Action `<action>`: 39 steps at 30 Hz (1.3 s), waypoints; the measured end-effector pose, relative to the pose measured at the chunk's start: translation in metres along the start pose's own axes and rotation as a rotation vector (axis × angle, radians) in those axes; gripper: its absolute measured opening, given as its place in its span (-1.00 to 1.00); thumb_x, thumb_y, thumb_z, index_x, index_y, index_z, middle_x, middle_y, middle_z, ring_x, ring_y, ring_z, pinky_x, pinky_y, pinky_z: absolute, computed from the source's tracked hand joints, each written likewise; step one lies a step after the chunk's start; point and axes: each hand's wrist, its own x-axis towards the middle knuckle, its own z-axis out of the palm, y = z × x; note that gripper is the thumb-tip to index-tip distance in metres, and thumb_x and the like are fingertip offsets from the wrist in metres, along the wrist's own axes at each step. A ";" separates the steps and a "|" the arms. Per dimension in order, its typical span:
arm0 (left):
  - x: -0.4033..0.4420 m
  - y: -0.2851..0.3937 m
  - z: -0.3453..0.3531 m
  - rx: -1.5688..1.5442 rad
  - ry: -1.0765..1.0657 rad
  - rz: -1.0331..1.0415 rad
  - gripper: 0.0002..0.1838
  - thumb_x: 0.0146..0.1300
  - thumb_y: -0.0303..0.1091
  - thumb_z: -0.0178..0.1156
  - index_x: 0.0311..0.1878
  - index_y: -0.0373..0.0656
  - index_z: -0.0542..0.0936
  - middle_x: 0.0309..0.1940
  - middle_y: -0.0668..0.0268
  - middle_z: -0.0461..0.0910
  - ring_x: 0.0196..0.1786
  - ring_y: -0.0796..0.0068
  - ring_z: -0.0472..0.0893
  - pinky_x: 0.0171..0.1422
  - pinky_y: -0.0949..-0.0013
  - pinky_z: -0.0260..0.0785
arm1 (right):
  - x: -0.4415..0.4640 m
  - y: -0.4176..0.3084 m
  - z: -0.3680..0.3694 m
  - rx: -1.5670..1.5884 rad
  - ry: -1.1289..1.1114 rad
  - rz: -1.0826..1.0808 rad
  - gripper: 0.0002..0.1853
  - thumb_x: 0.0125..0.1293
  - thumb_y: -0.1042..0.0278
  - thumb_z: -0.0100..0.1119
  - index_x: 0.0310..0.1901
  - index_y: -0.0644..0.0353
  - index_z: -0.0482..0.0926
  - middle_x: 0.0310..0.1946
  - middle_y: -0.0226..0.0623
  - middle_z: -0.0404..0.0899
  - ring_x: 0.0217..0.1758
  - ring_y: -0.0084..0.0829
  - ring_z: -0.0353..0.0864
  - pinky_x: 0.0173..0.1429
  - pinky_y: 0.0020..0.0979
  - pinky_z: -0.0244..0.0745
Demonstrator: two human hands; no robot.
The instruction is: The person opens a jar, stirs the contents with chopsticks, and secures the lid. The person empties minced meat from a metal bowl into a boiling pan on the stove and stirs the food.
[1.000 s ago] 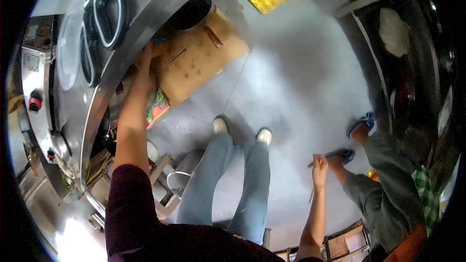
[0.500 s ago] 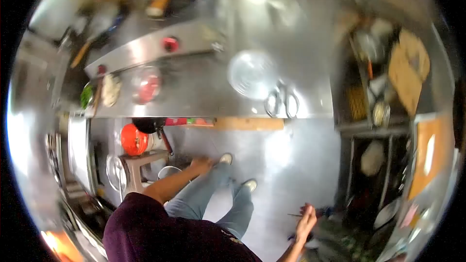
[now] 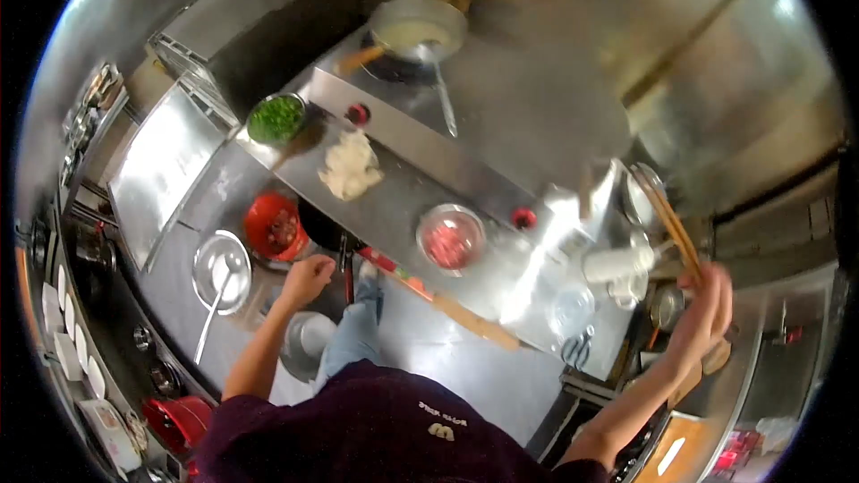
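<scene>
In the head view my right hand (image 3: pixel 702 315), raised at the right, is closed round long wooden chopsticks (image 3: pixel 667 219) that point up and to the left. My left hand (image 3: pixel 309 279) hangs below the counter edge with its fingers curled and nothing visible in them. Beside it are a red bowl (image 3: pixel 274 225) of what looks like meat and the dark handle of a pan. On the steel counter lie a bowl of chopped greens (image 3: pixel 276 118), a pale sliced heap (image 3: pixel 350 165) and a clear bowl of pink meat (image 3: pixel 450 240).
A pan (image 3: pixel 417 29) of pale liquid with a ladle (image 3: pixel 443 98) sits on the stove. Scissors (image 3: pixel 577 349) and a clear lid (image 3: pixel 571 311) lie at the counter's right end. A metal bowl (image 3: pixel 221 273) with a spoon stands low at left, near a bucket (image 3: pixel 307 344).
The view has swung up from the floor to the counter and stove. My right hand has risen from low beside me with the chopsticks. My left hand has come out from under the counter.
</scene>
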 end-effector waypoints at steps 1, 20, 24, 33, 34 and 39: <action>0.019 -0.002 -0.018 0.004 0.003 0.014 -0.77 0.15 -0.28 0.05 -0.24 -0.24 0.52 -0.53 0.15 0.56 -0.45 0.36 0.59 -0.33 0.41 0.37 | 0.033 -0.002 0.058 -0.012 -0.036 0.059 -0.81 0.24 0.44 -0.05 -0.23 0.37 0.52 -0.33 -0.28 0.53 -0.37 -0.53 0.50 -0.27 -0.55 0.39; 0.094 -0.089 -0.072 0.079 -0.012 -0.420 -0.81 0.14 -0.33 0.08 -0.29 -0.26 0.52 -0.52 0.14 0.56 -0.47 0.32 0.56 -0.35 0.40 0.37 | 0.205 0.148 0.590 -0.164 -0.882 -0.179 -0.72 0.16 0.17 0.05 -0.29 0.22 0.58 -0.41 -0.14 0.56 -0.36 -0.29 0.56 -0.25 -0.36 0.43; 0.098 -0.082 -0.067 -0.278 0.248 -0.423 -0.79 0.17 -0.33 0.06 -0.22 -0.28 0.51 -0.50 0.19 0.55 -0.44 0.46 0.54 -0.33 0.45 0.34 | 0.229 0.162 0.573 -0.233 -0.955 -0.210 -0.72 0.16 0.18 0.06 -0.28 0.23 0.57 -0.43 -0.14 0.55 -0.37 -0.27 0.53 -0.24 -0.36 0.40; 0.221 0.064 -0.021 -0.279 0.107 -0.073 -0.77 0.15 -0.32 0.10 -0.17 -0.23 0.49 -0.35 0.13 0.56 -0.32 0.26 0.57 -0.22 0.33 0.40 | 0.229 0.156 0.567 -0.159 -0.928 -0.279 -0.77 0.13 0.24 0.08 -0.30 0.20 0.57 -0.37 -0.12 0.55 -0.32 -0.22 0.55 -0.22 -0.32 0.41; 0.242 0.075 0.003 -0.105 0.066 0.065 -0.62 0.10 -0.25 0.14 -0.04 -0.23 0.39 -0.25 0.09 0.49 -0.24 0.16 0.53 -0.23 0.28 0.41 | 0.217 0.150 0.566 -0.089 -0.936 -0.331 -0.78 0.13 0.25 0.07 -0.30 0.20 0.57 -0.37 -0.13 0.55 -0.32 -0.21 0.55 -0.22 -0.32 0.41; 0.281 0.111 0.074 0.069 0.274 0.091 -0.59 0.12 -0.18 0.11 -0.10 -0.24 0.27 -0.20 0.02 0.37 -0.23 0.04 0.47 -0.28 0.11 0.37 | 0.244 0.173 0.574 -0.349 -0.945 -0.238 -0.78 0.11 0.28 0.09 -0.28 0.23 0.55 -0.36 -0.13 0.55 -0.33 -0.24 0.54 -0.22 -0.34 0.41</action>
